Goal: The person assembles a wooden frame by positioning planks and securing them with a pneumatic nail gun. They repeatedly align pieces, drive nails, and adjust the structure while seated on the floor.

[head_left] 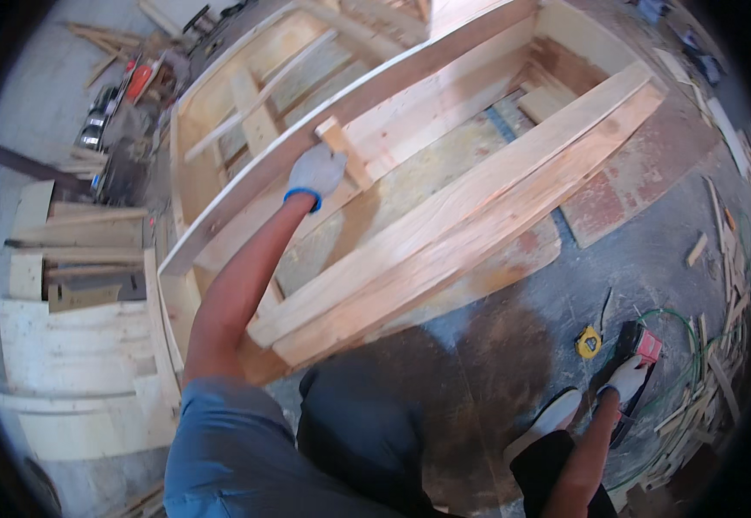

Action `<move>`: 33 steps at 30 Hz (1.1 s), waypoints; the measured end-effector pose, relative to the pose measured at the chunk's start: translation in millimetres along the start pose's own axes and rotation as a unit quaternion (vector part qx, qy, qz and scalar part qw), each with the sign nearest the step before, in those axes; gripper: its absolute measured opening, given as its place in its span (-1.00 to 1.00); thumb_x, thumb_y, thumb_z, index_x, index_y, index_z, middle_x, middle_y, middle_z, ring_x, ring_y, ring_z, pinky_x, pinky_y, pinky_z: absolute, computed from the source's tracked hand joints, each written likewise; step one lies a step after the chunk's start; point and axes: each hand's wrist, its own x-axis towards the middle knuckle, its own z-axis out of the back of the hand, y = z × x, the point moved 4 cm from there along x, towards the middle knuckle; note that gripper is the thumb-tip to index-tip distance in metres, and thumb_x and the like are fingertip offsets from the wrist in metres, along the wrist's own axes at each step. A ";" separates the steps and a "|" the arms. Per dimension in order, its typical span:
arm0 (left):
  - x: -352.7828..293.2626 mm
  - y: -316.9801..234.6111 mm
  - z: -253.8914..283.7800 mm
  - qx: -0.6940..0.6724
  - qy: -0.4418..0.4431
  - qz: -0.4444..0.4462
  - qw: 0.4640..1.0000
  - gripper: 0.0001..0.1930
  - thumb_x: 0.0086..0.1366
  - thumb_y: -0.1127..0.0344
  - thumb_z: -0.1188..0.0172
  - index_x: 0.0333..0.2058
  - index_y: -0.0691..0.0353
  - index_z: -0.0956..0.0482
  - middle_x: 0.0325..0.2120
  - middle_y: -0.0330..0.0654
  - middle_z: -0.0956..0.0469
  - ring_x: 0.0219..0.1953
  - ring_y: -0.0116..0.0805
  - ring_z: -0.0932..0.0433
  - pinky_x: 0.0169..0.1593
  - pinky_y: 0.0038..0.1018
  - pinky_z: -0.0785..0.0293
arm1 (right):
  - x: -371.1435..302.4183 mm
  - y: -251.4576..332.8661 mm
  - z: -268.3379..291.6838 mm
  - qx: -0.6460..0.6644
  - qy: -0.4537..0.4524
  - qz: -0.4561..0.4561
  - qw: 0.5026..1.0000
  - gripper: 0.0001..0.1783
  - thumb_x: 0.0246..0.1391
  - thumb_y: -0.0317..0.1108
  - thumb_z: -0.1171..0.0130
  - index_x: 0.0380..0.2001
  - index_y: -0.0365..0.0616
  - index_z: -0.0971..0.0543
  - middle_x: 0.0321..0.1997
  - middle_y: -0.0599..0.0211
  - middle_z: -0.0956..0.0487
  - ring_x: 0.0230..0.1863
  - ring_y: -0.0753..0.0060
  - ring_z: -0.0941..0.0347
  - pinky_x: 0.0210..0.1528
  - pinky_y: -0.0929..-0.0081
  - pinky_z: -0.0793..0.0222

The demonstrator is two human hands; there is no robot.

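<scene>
Just above the frame's centre, the block (355, 167) slants from upper left to lower right, gripped by the nearer left hand (317, 173), while at lower right the right hand (626, 380), closure unclear, touches the tool (648, 346).

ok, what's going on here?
A person is working at a large wooden frame. Their gloved left hand holds a short wooden block at the inner side of one long panel. The gloved right hand is down by the floor, on a black-and-red tool; how firmly it grips is hard to tell. A yellow tape measure lies near the tool, with wood scraps farther right.
</scene>
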 end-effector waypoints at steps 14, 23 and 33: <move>-16.0 0.4 -1.6 -0.080 -0.071 0.010 0.994 -0.53 0.36 0.00 -0.01 -0.22 0.37 -0.60 -0.19 0.27 -0.62 -0.09 0.28 -0.57 0.04 0.03 -0.43 | 14.9 -48.4 -35.3 -0.058 0.087 -0.030 0.994 -0.19 0.12 -0.04 -0.15 0.42 0.06 -0.18 0.18 -0.02 -0.58 0.07 -0.23 -0.55 0.05 -0.08 -0.44; -21.0 10.7 -3.6 -0.080 -0.075 -0.012 0.994 -0.54 0.33 0.00 0.00 -0.25 0.33 -0.66 -0.22 0.28 -0.63 -0.11 0.24 -0.61 0.04 0.05 -0.48 | 47.2 -62.7 -48.4 0.010 0.113 0.055 0.992 -0.36 0.10 -0.05 -0.20 0.18 -0.18 -0.47 0.09 -0.13 -0.59 0.08 -0.23 -0.53 0.11 0.02 -0.41; -22.0 0.6 9.1 -0.005 -0.036 0.014 0.999 -0.49 0.33 -0.08 0.02 -0.24 0.29 -0.69 -0.22 0.20 -0.67 -0.14 0.19 -0.65 -0.01 0.03 -0.53 | 67.7 67.9 11.8 0.213 0.217 0.201 0.931 -0.58 0.09 -0.16 -0.29 -0.10 -0.27 -0.59 -0.33 0.21 -0.65 -0.34 0.21 -0.57 -0.24 0.28 -0.45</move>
